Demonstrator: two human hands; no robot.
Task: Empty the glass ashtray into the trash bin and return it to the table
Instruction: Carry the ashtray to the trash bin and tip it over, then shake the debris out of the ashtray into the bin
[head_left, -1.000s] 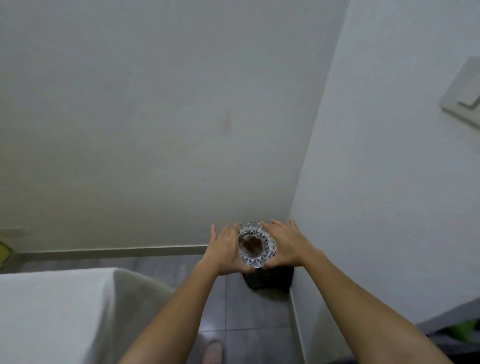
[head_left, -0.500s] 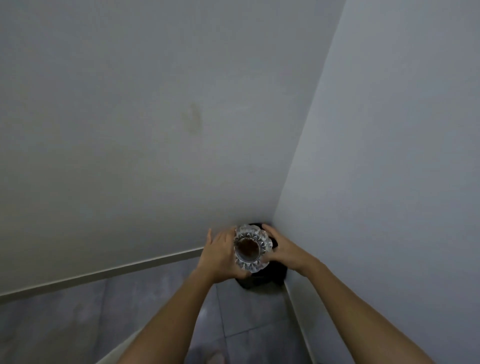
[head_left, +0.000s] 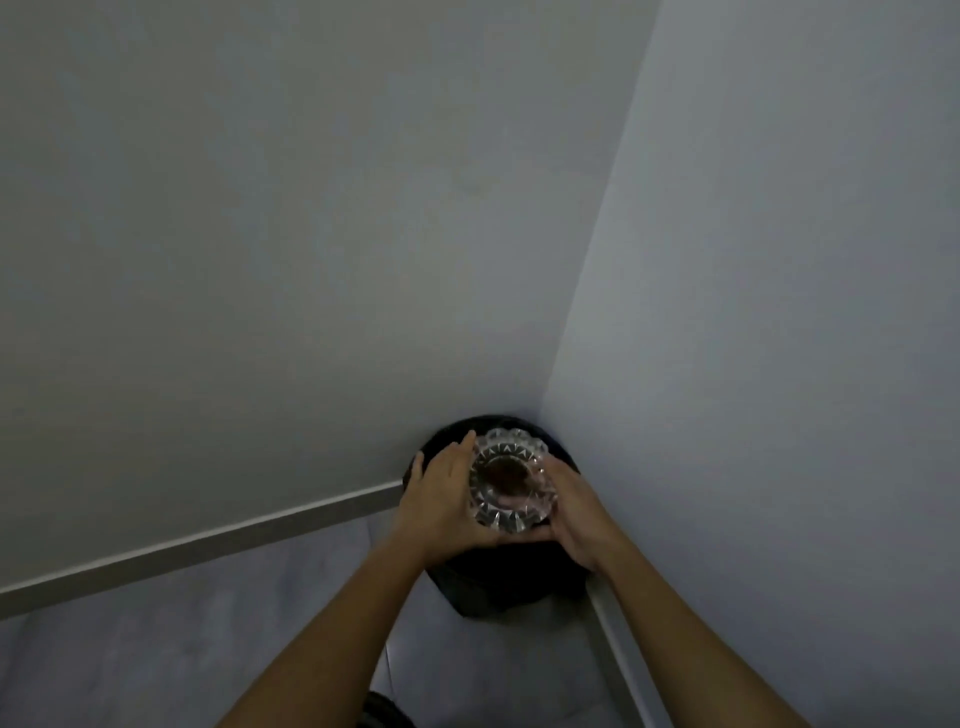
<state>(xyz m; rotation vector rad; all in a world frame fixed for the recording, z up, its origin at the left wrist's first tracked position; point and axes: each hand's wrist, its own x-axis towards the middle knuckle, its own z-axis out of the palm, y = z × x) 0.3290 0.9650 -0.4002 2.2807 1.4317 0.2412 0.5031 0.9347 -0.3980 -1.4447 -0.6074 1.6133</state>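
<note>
A round cut-glass ashtray (head_left: 510, 480) with dark brown residue in its middle is held between both my hands. My left hand (head_left: 441, 496) grips its left side and my right hand (head_left: 576, 512) cups its right and lower side. The ashtray hangs directly above a black trash bin (head_left: 498, 584) that stands on the floor in the corner where two walls meet. Most of the bin's opening is hidden behind the ashtray and my hands. The table is out of view.
A pale wall (head_left: 260, 234) runs on the left and another wall (head_left: 779, 312) closes in on the right, with a baseboard (head_left: 208, 545) along the grey tiled floor (head_left: 156, 649). A dark shape, probably my foot (head_left: 384, 714), shows at the bottom edge.
I have come closer to the corner, so the bin looks larger and sits right under the ashtray. The white bed edge seen a second ago has left the view. Both hands kept their grip.
</note>
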